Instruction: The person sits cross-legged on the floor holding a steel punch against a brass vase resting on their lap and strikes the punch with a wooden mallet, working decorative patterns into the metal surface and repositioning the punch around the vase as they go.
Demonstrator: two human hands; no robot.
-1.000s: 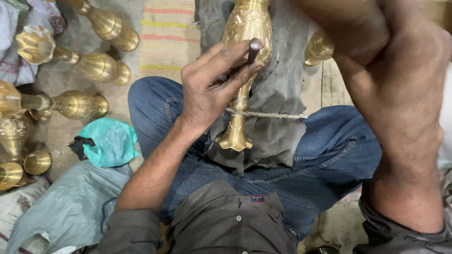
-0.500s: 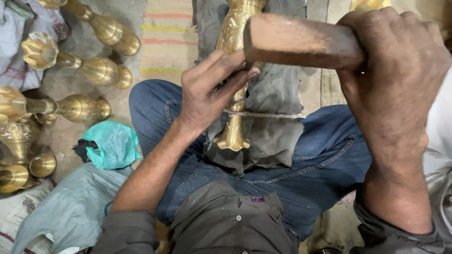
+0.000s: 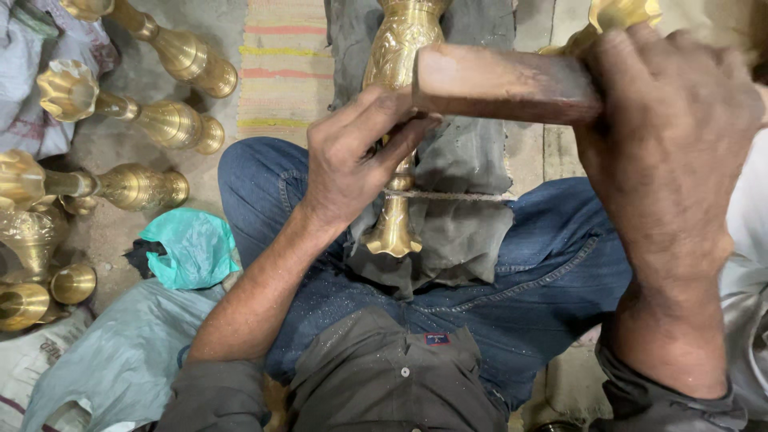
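engraved brass vase [image 3: 398, 48], flared foot, across lap

I see little free room over the lap: the brass vase [image 3: 398, 120] lies along the grey cloth [image 3: 464, 232], with my left hand [image 3: 352, 160] against its neck and the wooden block [image 3: 504, 84] in my right hand [image 3: 672, 144] crossing just above. To the left, a row of brass vases [image 3: 144, 120] and a teal bag [image 3: 188, 248] obstruct the floor. The striped mat [image 3: 284, 72] between them offers an open passage.

Brass vases [image 3: 152, 120] on floor, striped rug [image 3: 286, 68], teal plastic bag [image 3: 190, 248]
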